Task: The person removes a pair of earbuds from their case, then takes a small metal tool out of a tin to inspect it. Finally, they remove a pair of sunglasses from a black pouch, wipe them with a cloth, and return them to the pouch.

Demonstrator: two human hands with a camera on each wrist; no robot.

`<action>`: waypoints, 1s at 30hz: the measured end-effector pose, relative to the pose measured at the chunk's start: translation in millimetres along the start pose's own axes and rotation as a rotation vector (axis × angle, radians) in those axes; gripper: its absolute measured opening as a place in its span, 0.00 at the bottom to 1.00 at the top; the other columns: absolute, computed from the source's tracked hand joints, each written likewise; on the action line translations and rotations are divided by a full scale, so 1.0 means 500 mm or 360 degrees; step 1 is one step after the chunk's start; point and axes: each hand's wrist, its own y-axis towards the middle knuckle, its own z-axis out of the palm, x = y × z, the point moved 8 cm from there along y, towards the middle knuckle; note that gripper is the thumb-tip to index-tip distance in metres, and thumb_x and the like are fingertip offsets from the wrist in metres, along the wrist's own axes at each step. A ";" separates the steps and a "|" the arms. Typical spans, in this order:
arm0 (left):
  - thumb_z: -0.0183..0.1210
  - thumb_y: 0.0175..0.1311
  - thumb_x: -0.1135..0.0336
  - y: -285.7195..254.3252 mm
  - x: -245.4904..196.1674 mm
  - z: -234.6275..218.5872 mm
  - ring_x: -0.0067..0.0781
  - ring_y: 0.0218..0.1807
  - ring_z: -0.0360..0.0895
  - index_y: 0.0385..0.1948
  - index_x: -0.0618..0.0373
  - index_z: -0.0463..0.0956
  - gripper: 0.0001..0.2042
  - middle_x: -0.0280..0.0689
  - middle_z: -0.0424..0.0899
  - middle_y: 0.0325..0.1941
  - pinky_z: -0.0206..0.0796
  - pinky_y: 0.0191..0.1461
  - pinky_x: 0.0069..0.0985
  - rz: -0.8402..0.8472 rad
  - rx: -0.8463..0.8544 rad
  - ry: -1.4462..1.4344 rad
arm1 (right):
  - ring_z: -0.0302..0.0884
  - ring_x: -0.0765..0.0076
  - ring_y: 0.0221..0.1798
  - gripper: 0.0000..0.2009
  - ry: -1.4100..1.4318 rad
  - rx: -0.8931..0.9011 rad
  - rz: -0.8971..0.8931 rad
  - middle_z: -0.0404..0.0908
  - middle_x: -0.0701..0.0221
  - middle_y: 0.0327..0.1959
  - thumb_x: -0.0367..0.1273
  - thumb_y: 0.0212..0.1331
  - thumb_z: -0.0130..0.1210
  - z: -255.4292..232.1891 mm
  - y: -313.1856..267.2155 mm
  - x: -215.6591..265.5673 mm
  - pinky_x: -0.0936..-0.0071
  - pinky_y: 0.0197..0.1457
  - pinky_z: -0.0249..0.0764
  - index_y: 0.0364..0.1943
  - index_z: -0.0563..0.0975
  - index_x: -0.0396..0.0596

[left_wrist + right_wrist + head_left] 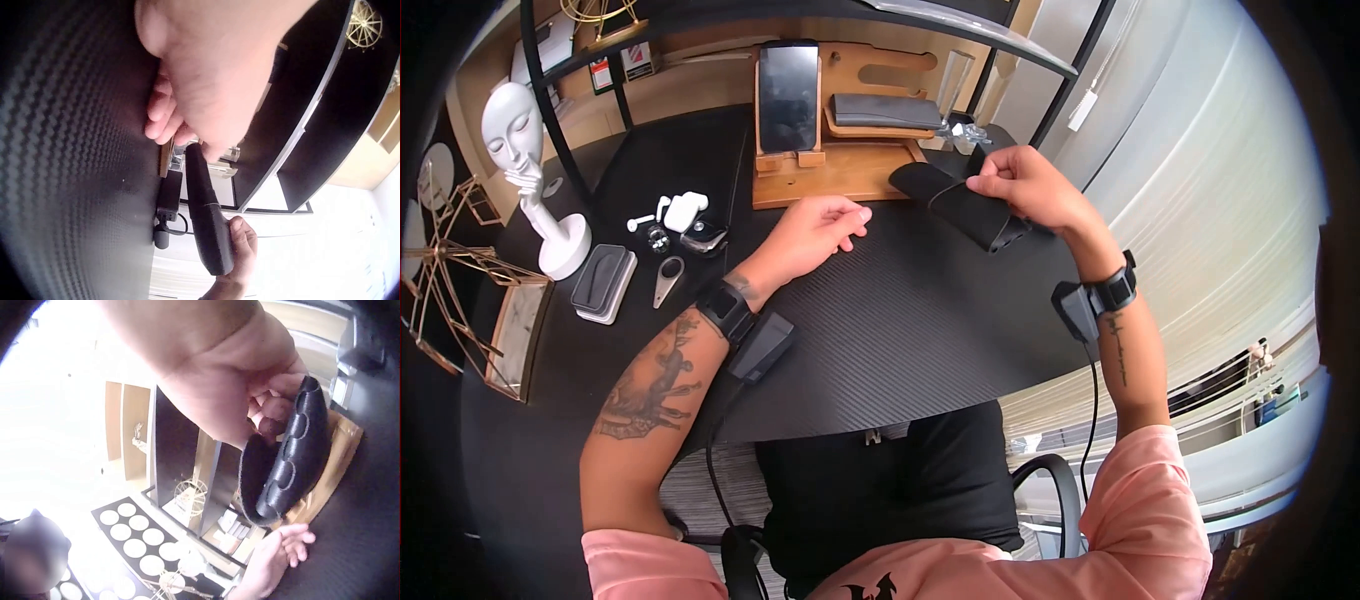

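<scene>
Item, one folded black case [960, 205], soft and dark: held aloft over the far right part of the bench [880, 330], at 8 to 9 o'clock from the right grip [1040, 190] and about 2 o'clock from the left grip [820, 235], well apart from the latter. Outer side crossed by a thin cord or band; the right wrist view shows a row of curved loops along one face and a rounded flap folded around. Right grip: closed to a pinch, thumb and bent fingers grasping the case at its edge. Left grip: released, fingers loosely curled, palm turned inward, holding nothing, low over the bench; whether its underside touches the surface cannot be told. Item, one wooden stand [840, 185], at 12 o'clock from the left grip and 10 o'clock from the right, bearing an upright phone [788, 95] and, on its ledge, a grey oblong case [885, 111]. Item, white earbud case [685, 210] with loose earbuds beside it, at 9 to 10 o'clock from the left grip. Item, a metal ring-ended piece [668, 281] and a rounded rectangular box [605, 283], at 8 o'clock. Item, white face sculpture [513, 130], at 10 o'clock.
</scene>
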 end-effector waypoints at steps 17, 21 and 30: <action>0.53 0.67 0.60 0.001 -0.008 -0.007 0.12 0.34 0.73 0.51 0.56 0.70 0.15 0.27 0.79 0.36 0.63 0.34 0.12 -0.0080 -0.0118 -0.0297 | 0.66 0.86 0.19 0.12 0.1013 0.0039 -0.0235 0.71 0.80 0.17 0.35 0.61 0.58 0.174 0.060 -0.070 0.86 0.22 0.60 0.23 0.73 0.45; 0.54 0.66 0.61 -0.004 -0.014 -0.003 0.12 0.34 0.72 0.50 0.57 0.71 0.15 0.25 0.79 0.35 0.62 0.36 0.13 -0.0149 -0.0114 -0.0214 | 0.68 0.85 0.20 0.09 0.1208 0.0092 -0.0187 0.72 0.78 0.20 0.34 0.61 0.56 0.197 0.066 -0.094 0.86 0.19 0.60 0.27 0.72 0.46; 0.52 0.63 0.67 -0.010 -0.002 -0.012 0.14 0.42 0.71 0.52 0.60 0.71 0.16 0.28 0.78 0.42 0.61 0.47 0.16 -0.0218 -0.0182 -0.0326 | 0.72 0.82 0.23 0.05 0.1391 0.0299 -0.0254 0.76 0.73 0.27 0.28 0.59 0.52 0.212 0.064 -0.093 0.86 0.20 0.65 0.36 0.73 0.43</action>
